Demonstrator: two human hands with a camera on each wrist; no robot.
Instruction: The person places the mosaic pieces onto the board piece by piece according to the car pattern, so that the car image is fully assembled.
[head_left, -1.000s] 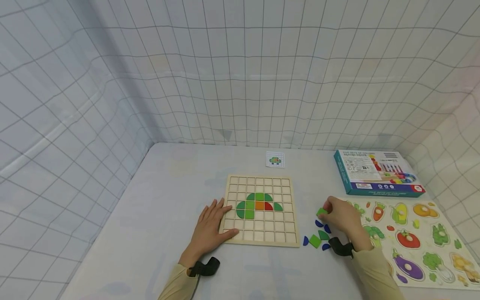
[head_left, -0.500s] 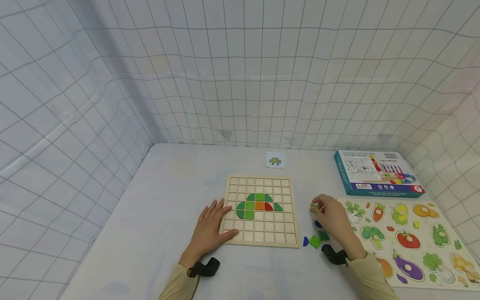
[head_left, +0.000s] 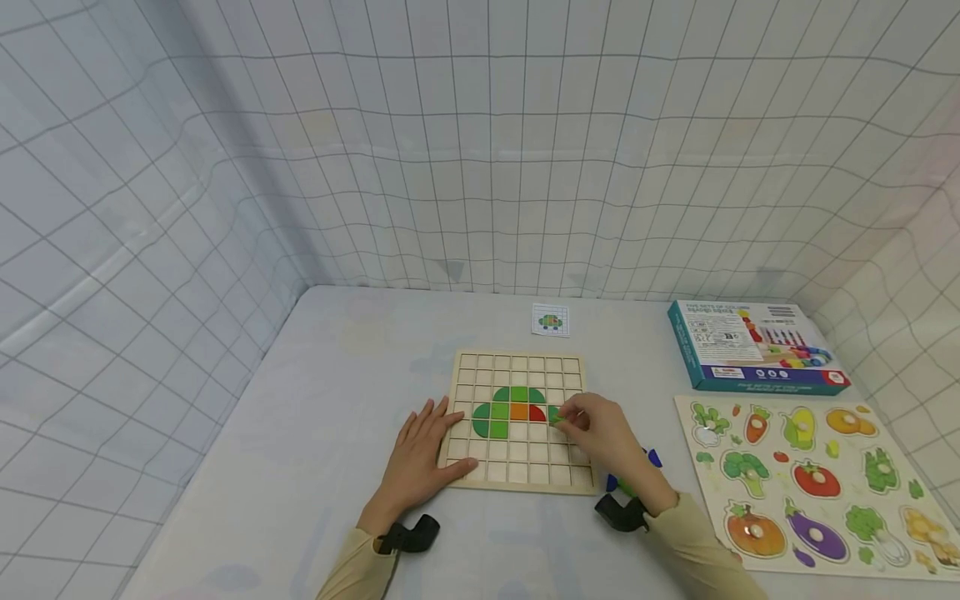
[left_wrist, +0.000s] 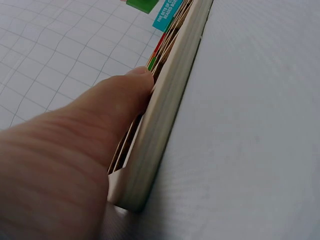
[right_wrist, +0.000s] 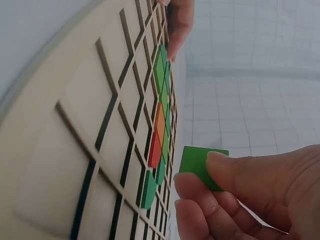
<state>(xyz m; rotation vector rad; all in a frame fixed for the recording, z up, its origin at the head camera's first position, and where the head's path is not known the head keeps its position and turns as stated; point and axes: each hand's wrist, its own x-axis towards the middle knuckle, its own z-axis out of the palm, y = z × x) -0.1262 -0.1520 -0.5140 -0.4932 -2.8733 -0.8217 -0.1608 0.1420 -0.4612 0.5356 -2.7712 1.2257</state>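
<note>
A wooden grid board (head_left: 517, 472) lies on the table with green, orange and red tiles in its middle cells. My left hand (head_left: 420, 458) rests on its left edge, fingers spread; in the left wrist view the thumb (left_wrist: 112, 100) lies over the rim. Over the board's right part, my right hand (head_left: 607, 429) pinches a green square tile (right_wrist: 192, 162) between thumb and fingers. The tile is held above the board, close to a green quarter-round tile (right_wrist: 148, 190) right of the red tile (right_wrist: 155, 150).
Loose blue half-round pieces (head_left: 654, 457) lie right of the board, partly hidden by my right forearm. A small pattern card (head_left: 551, 320) lies behind the board. At right are a toy box (head_left: 757, 346) and a vegetable puzzle board (head_left: 821, 521).
My right hand has carried the green square tile leftward from the loose pieces to above the board. The left hand has stayed in place.
</note>
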